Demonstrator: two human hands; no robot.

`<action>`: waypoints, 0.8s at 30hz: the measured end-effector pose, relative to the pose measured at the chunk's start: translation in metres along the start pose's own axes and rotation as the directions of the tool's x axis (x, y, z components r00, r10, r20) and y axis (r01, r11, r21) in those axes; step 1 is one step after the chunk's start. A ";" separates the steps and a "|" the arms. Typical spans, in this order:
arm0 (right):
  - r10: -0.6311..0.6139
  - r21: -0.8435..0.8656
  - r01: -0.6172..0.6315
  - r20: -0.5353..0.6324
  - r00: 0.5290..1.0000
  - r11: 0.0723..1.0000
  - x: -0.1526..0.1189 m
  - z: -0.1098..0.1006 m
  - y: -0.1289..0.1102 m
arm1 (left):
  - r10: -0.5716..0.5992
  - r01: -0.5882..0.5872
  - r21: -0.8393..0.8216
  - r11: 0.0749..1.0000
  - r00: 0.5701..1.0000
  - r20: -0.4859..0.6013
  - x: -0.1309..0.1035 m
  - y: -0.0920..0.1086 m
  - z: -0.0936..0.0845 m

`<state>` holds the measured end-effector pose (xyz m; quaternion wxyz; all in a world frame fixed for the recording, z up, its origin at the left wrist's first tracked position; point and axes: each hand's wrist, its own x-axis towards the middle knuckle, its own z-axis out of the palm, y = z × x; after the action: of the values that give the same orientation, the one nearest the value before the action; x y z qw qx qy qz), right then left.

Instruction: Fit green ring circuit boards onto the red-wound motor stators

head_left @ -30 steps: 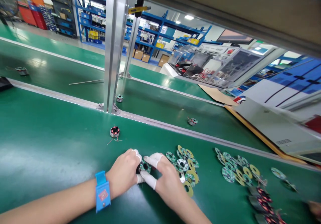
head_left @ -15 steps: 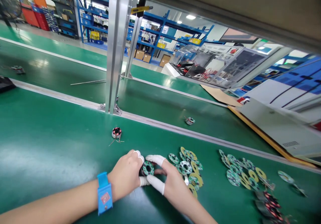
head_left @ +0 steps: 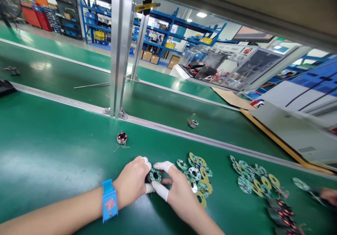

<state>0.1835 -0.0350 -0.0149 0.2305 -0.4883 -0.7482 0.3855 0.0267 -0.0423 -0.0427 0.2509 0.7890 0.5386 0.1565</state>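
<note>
Between my two hands is a motor stator topped by a green ring-shaped circuit board point(head_left: 155, 175). My left hand point(head_left: 134, 175), with white finger cots and a blue wrist strap point(head_left: 109, 200), is closed around the stator's left side and hides most of its body. On the other side, my right hand point(head_left: 173, 182) grips the board's edge between thumb and fingers, also in white cots. A pile of green and yellow ring boards point(head_left: 200, 175) lies just right of my right hand. Another stator point(head_left: 121, 138) with copper windings and loose wire ends sits beyond my left hand.
Further right lie a second pile of ring boards point(head_left: 246, 179) and several stators point(head_left: 283, 212). Another person's hand point(head_left: 329, 195) is at the right edge. Behind a metal rail point(head_left: 168, 131), a stator point(head_left: 193, 123) rides the green belt. An aluminium post point(head_left: 119, 52) stands ahead.
The stators on the belt behind the rail have shifted left. Another person's hand has come in at the right edge. My hands stay on the stator and board, barely moved.
</note>
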 end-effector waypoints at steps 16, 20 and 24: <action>-0.028 0.214 0.002 0.118 0.993 0.977 -0.002 -0.005 0.011 | 0.392 -0.397 0.316 0.862 0.916 0.083 -0.019 0.017 -0.017; -0.074 0.246 0.045 0.110 0.991 0.968 -0.003 -0.006 0.015 | 0.428 -0.420 0.360 0.833 0.902 0.061 -0.019 0.012 -0.010; -0.076 0.103 0.076 -0.006 0.997 0.992 -0.009 0.005 0.017 | 0.456 -0.432 0.383 0.816 0.889 0.033 -0.020 0.009 -0.007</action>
<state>0.1929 -0.0416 -0.0316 0.2708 -0.4475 -0.7451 0.4139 0.0225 -0.0619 -0.0313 0.0334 0.9209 0.3669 0.1273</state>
